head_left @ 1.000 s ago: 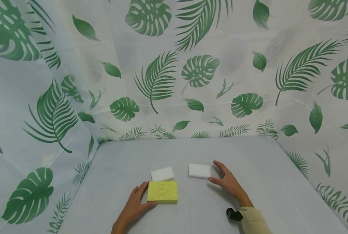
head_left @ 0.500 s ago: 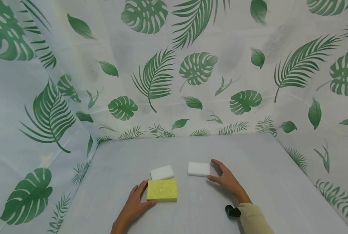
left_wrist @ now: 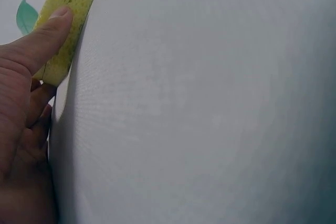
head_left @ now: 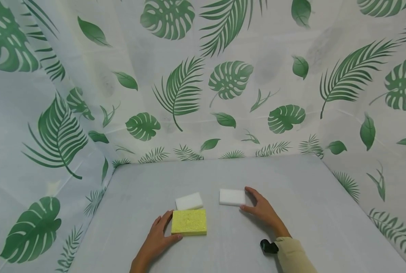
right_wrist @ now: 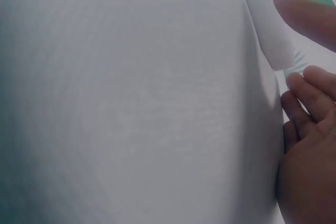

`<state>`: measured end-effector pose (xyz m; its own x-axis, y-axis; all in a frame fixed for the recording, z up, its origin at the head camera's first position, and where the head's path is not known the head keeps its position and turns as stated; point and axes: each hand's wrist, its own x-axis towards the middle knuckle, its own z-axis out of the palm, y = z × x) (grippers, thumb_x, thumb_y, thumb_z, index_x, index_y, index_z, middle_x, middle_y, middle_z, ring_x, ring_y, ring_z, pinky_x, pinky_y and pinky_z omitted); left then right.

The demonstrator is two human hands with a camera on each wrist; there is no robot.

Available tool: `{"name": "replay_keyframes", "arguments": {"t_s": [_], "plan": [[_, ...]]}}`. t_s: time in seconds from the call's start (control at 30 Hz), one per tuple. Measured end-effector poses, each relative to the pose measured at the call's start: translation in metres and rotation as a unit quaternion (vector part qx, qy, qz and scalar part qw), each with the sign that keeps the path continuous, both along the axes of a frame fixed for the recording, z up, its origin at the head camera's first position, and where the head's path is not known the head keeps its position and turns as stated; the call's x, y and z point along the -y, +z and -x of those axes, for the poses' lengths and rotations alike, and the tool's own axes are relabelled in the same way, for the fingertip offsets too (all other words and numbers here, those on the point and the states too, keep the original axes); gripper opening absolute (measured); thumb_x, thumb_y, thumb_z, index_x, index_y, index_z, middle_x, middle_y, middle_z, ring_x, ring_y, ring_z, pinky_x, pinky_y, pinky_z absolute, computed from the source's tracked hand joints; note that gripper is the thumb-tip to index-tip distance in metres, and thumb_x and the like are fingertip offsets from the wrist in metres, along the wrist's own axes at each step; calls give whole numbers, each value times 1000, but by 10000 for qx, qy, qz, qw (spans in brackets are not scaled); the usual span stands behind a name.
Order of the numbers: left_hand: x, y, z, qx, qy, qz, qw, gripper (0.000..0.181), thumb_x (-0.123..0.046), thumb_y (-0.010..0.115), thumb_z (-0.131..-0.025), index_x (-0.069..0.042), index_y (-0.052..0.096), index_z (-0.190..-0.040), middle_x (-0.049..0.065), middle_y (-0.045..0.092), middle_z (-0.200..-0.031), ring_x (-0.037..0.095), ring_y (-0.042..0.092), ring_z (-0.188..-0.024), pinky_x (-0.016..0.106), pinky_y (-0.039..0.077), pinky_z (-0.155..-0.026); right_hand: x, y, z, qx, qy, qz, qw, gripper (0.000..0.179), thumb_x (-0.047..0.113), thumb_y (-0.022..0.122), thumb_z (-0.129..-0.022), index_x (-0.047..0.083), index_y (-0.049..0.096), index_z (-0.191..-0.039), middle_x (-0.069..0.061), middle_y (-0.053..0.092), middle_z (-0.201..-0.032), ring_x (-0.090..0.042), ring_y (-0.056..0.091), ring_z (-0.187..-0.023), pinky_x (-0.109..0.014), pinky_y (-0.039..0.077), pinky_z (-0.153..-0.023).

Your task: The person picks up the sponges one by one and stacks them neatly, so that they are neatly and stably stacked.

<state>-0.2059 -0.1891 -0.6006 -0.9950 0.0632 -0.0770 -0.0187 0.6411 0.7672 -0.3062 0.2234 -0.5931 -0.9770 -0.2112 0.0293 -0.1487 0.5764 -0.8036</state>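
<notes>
A yellow sponge [head_left: 189, 222] lies on the grey table, its pores showing in the left wrist view. My left hand [head_left: 158, 237] holds it by its left end, thumb [left_wrist: 62, 24] along the near side and fingers at the far corner. Right behind it lies a white block [head_left: 189, 201], slightly turned, its near edge partly covered by the sponge. Another white block [head_left: 232, 197], flat and rectangular, lies to the right. My right hand [head_left: 265, 211] is at its right end, thumb and fingers spread around that end. In the right wrist view a gap shows between thumb and block [right_wrist: 270, 30].
The grey table [head_left: 223, 250] runs back to a white curtain [head_left: 196, 140] printed with green leaves, which also closes both sides. A small black object [head_left: 269, 247] sits at the right wrist beside a cream sleeve [head_left: 294, 254].
My right hand has shifted slightly left, closer around the end of the white block. The left hand and the yellow sponge have stayed in place; the head view has tilted a little.
</notes>
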Motion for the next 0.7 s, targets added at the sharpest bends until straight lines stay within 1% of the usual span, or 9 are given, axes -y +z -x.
{"name": "replay_keyframes", "arguments": {"t_s": [0.17,0.33,0.5,0.7], "plan": [[-1,0,1,20,-5,74,10000,100,-50,90,-85,-7,43,-163,21,45,-164,58,28,-151,76,28,-118,1,1,-1,83,-64,-1,9999,86,30,86,-93,-1,42,-160,-29,38,-166,-51,28,-155,-66,23,-125],[-1,-2,2,-16,-38,88,10000,99,-50,89,-86,-6,44,-162,21,46,-163,57,29,-151,75,26,-120,3,3,-3,50,-80,-14,10000,84,27,86,-92,-2,44,-159,-29,41,-163,-51,29,-154,-67,23,-125],[-1,-3,2,-55,-47,100,9999,99,-50,89,-86,-5,44,-162,21,46,-163,57,30,-151,75,26,-120,4,0,-1,24,-106,-31,9999,84,27,86,-92,-3,45,-158,-30,41,-163,-52,31,-153,-67,24,-125],[-1,-3,2,-72,-52,78,9999,99,-50,90,-86,-5,44,-162,21,46,-163,56,30,-151,74,25,-121,9,-3,0,-158,-183,-108,9996,81,25,86,-91,-5,48,-155,-31,45,-159,-53,36,-150,-68,29,-123]]}}
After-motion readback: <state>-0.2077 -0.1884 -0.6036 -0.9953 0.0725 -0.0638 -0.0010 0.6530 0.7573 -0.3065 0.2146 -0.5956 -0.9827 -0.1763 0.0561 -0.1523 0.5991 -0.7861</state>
